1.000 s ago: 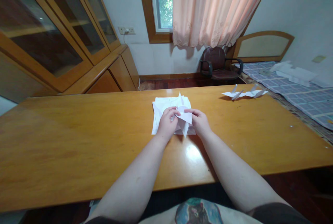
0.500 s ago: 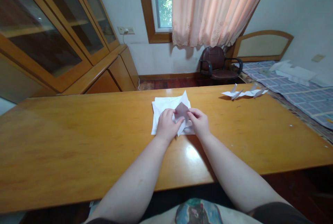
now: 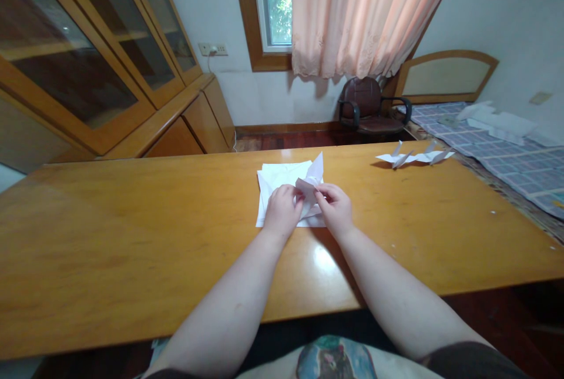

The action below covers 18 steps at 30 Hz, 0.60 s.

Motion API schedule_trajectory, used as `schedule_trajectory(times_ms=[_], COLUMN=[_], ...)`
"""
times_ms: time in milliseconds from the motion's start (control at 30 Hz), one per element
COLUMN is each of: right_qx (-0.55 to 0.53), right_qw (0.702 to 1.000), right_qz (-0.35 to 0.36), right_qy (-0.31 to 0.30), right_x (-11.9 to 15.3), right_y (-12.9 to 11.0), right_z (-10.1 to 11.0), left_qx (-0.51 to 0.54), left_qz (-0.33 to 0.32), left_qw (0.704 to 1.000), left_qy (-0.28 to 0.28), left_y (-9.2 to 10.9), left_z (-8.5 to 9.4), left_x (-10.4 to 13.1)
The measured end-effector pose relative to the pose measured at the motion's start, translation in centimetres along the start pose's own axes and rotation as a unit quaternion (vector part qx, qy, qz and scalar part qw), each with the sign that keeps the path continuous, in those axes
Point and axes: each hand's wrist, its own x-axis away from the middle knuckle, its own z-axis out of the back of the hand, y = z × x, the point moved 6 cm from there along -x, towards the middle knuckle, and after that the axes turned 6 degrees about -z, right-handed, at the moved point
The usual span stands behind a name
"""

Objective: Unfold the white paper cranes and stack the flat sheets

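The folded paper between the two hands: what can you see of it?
The folded paper looks thin, plain white, greyer where shaded. One pointed flap rises on its far side; creased parts bunch nearer. The left hand and right hand pinch it from either side, over the stacked sheets. The left hand partly hides its lower portion.
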Motion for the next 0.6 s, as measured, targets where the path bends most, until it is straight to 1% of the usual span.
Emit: schedule_trajectory(times_ms=[133,367,500,600], right_qx=[0.007,0.013,0.03,0.048], right_qw=[1.0,0.999,0.999,0.999], right_qz=[-0.005,0.011,0.012,0.0], right_qy=[-0.006,-0.04,-0.031,-0.021], right_x=[0.05,0.51,0.41,0.22], right_y=[-0.07,-0.36,-0.3,-0.03], right_z=[-0.15,-0.87,-0.81,-0.67], left_qx=[-0.041,-0.085,-0.124,-0.152], left_qz=[-0.008,0.016,0.017,0.026], left_qw=[0.999,0.996,0.992,0.988], left_qy=[0.005,0.005,-0.004,-0.013], left_y=[0.33,0.51,0.33,0.27], left_z=[0.04,-0.16,-0.42,-0.41], left_x=[0.17,0.31,0.22,0.14])
